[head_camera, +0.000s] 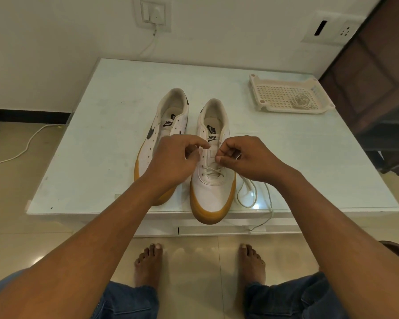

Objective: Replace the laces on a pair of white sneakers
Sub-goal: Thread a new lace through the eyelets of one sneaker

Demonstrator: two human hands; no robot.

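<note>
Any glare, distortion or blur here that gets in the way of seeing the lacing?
Head view: wide-angle bowing curves the table edges and tilts the wall sockets; one glare patch beside the laced sneaker, off its eyelets; light is warm and dim, shadows soft; left hand, right hand and lace are sharp; the coil in the tray is too soft to resolve.

Perforated plastic tray (277,98) at the table's (101,146) far right corner — white cable (27,147) on the floor (12,203).

The left hand (173,157) hides the unlaced sneaker's (171,116) forefoot; the right hand (247,157) hides a lace (213,172) end
</note>
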